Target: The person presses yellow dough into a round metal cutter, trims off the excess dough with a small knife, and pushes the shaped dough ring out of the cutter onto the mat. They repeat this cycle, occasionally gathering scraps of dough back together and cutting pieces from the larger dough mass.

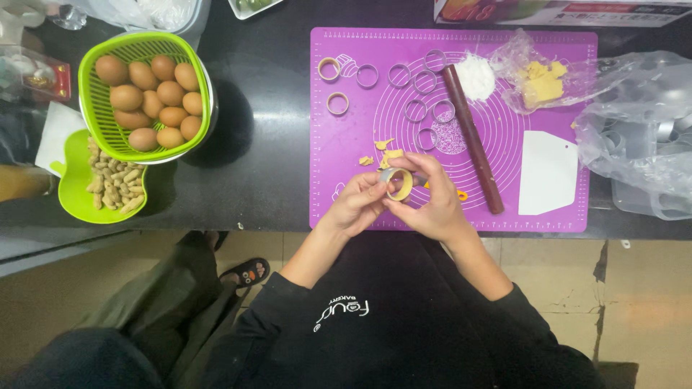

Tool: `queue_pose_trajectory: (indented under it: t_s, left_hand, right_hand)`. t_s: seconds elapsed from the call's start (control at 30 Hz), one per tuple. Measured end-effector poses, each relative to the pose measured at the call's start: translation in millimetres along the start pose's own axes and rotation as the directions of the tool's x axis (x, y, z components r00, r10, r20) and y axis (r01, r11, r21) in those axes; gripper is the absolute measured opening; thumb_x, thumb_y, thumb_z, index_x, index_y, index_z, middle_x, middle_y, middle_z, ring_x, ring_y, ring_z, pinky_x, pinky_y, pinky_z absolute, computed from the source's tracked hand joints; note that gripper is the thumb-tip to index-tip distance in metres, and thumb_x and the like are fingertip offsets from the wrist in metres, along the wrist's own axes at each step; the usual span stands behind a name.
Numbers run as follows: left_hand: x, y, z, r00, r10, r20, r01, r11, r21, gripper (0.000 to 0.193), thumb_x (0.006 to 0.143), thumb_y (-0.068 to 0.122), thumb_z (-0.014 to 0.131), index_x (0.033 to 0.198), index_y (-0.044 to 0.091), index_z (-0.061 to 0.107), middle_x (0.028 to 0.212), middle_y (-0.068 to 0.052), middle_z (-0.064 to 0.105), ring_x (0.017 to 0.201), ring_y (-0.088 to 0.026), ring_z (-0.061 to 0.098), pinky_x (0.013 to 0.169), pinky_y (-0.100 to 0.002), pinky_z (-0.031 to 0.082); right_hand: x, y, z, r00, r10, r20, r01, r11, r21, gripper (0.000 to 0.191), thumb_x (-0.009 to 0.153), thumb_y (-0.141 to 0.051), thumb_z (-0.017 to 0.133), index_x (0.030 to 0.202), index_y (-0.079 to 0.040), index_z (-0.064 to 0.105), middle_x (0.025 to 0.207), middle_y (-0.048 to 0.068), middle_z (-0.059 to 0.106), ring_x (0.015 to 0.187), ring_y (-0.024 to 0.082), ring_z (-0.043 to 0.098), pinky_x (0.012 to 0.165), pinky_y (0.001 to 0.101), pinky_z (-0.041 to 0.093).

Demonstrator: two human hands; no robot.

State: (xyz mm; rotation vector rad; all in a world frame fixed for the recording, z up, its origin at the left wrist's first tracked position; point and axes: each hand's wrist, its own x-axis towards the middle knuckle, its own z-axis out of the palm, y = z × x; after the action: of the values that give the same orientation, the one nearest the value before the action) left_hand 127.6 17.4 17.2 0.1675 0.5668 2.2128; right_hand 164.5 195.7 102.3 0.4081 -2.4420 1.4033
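Two hands, left hand (358, 204) and right hand (430, 198), both gripping dough-lined ring mould (400, 184), above purple mat (346, 158)

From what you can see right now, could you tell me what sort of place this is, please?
Most likely a home kitchen or small baking workspace. A purple baking mat lies on a dark counter with a rolling pin and ring moulds, a green basket of eggs stands nearby, and both hands press dough into a ring mould.

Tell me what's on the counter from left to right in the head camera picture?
Green apple-shaped dish of peanuts → green basket of eggs → purple baking mat → dark rolling pin → white scraper → clear plastic bag.
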Motion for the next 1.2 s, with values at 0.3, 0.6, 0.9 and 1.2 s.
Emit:
queue_pose_trajectory:
  t_s: [0.3, 0.6, 0.9, 1.2]
  left_hand:
    - [1.5, -1.0, 2.1, 0.999, -0.004, -0.035, 0.005, 1.0, 0.015, 0.023, 0.103, 0.022, 0.069, 0.112, 0.001, 0.071, 0.114, -0.008, 0.068, 0.106, -0.017, 0.064, 0.097, -0.035, 0.05]
    - [0.3, -2.0, 4.8, 0.999, -0.01, -0.05, 0.011, 1.0, 0.028, 0.022, 0.101, 0.022, 0.069, 0.106, 0.001, 0.07, 0.108, -0.007, 0.067, 0.099, -0.015, 0.062, 0.087, -0.031, 0.05]
    - [1.0, -8.9, -4.8, 0.999, 0.033, -0.009, -0.033, 0.999, 0.012, 0.026, 0.102, 0.026, 0.069, 0.108, 0.0, 0.069, 0.111, -0.007, 0.067, 0.104, -0.016, 0.064, 0.093, -0.033, 0.052]
    - [2.0, -6.3, -5.0, 0.999, 0.036, -0.028, -0.035, 0.999, 0.016, 0.037, 0.099, 0.029, 0.071, 0.121, -0.001, 0.067, 0.118, -0.009, 0.068, 0.108, -0.016, 0.064, 0.097, -0.033, 0.051]
  right_hand:
    - [-2.4, 0.6, 1.4, 0.999, -0.012, -0.03, 0.012, 1.0, -0.005, 0.087, 0.071, -0.008, 0.093, 0.141, -0.004, 0.042, 0.129, 0.014, 0.062, 0.121, 0.024, 0.065, 0.102, 0.0359, 0.055]
    - [-0.2, -2.3, -2.3, 1.0, 0.003, -0.031, -0.006, 0.997, -0.077, 0.083, 0.068, -0.014, 0.093, 0.136, -0.004, 0.048, 0.121, 0.012, 0.065, 0.118, 0.027, 0.064, 0.102, 0.0396, 0.054]
    - [4.0, -2.9, -2.1, 0.998, -0.035, -0.052, 0.026, 0.987, -0.157, 0.081, 0.066, -0.017, 0.095, 0.132, -0.004, 0.05, 0.122, 0.014, 0.065, 0.117, 0.029, 0.064, 0.1, 0.0413, 0.053]
    - [12.7, -7.0, -6.6, 0.996, -0.093, 0.003, 0.092, 0.977, -0.19, 0.079, 0.067, -0.019, 0.095, 0.13, -0.004, 0.05, 0.118, 0.012, 0.068, 0.115, 0.031, 0.062, 0.098, 0.0416, 0.051]
